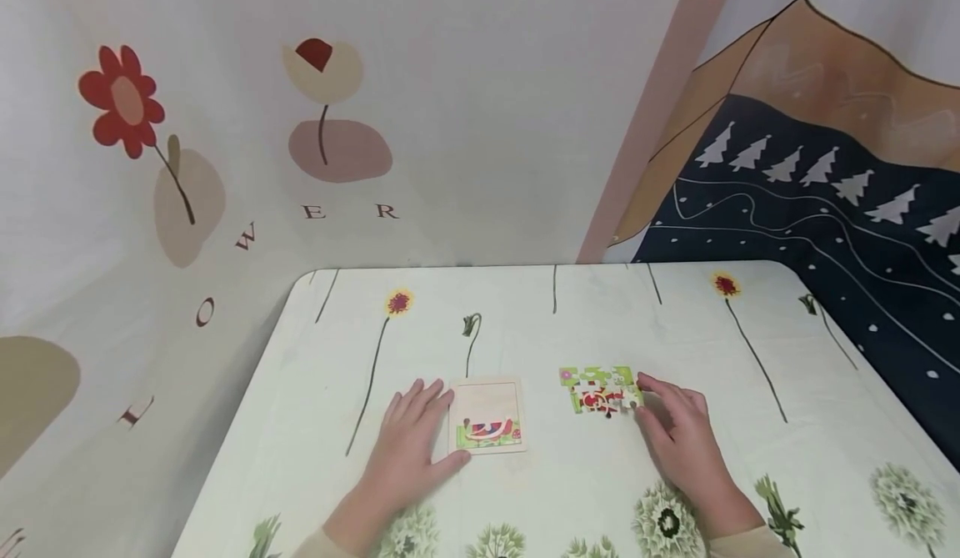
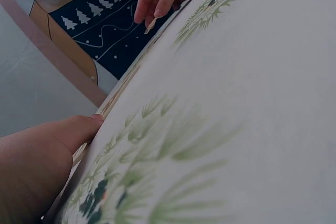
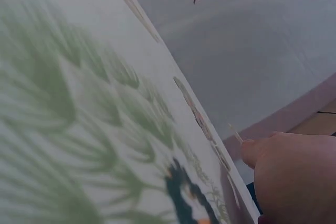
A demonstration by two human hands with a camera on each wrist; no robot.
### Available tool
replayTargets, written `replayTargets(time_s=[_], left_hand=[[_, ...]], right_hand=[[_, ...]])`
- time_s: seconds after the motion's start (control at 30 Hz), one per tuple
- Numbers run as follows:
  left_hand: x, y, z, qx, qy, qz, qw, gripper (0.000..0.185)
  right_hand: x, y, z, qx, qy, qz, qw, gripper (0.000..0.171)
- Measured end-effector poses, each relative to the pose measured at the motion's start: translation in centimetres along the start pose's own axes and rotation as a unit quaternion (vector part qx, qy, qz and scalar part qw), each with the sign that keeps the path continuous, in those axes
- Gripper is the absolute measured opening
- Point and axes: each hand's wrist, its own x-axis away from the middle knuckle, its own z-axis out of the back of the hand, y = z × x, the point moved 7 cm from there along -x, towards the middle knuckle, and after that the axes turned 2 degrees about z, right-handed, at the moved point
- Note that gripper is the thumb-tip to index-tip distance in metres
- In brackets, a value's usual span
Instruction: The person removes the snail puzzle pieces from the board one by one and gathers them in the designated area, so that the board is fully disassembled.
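Observation:
A square wooden puzzle board (image 1: 486,399) lies on the table, with a few joined pieces (image 1: 489,433) along the lower part of its recess. My left hand (image 1: 408,441) rests at the board's left side, fingers fairly straight, the thumb at its lower left corner. To the right lies a cluster of jigsaw pieces (image 1: 596,387) in green, red and white, some seemingly overlapping. My right hand (image 1: 682,433) is at the cluster's right edge. Between its thumb and fingers it pinches a thin puzzle piece (image 2: 150,26), seen edge-on in both wrist views; its picture cannot be made out there.
The table (image 1: 300,391) wears a white cloth printed with flowers and stems. Behind it hangs a pale curtain (image 1: 487,124) with flower shapes and letters. A dark blue cloth (image 1: 810,199) with tree prints hangs at the right.

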Motion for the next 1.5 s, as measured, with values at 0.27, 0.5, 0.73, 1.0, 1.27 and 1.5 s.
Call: replayTargets(time_s=[0.27, 0.5, 0.73, 1.0, 1.27, 1.5], left_hand=[[0.1, 0.0, -0.3, 0.0, -0.011, 0.001, 0.9999, 0.085], [0.2, 0.1, 0.0, 0.001, -0.001, 0.001, 1.0, 0.085], [0.2, 0.1, 0.7, -0.003, 0.017, -0.009, 0.9998, 0.084], [0.0, 0.1, 0.5, 0.004, 0.002, 0.0, 1.0, 0.084], [0.1, 0.0, 0.1, 0.006, 0.001, 0.003, 1.0, 0.084], [0.0, 0.2, 0.3, 0.005, 0.01, -0.004, 0.9999, 0.084]], right_hand=[[0.3, 0.3, -0.1, 0.027, -0.02, -0.011, 0.999, 0.047], [0.1, 0.4, -0.1, 0.046, -0.015, -0.025, 0.998, 0.047], [-0.1, -0.1, -0.4, 0.033, -0.014, -0.03, 0.999, 0.052], [-0.3, -0.5, -0.4, -0.009, 0.005, -0.025, 1.0, 0.05], [-0.5, -0.8, -0.3, -0.017, 0.025, -0.008, 1.0, 0.045], [-0.7, -1.7, -1.0, -0.025, 0.034, 0.014, 0.999, 0.042]])
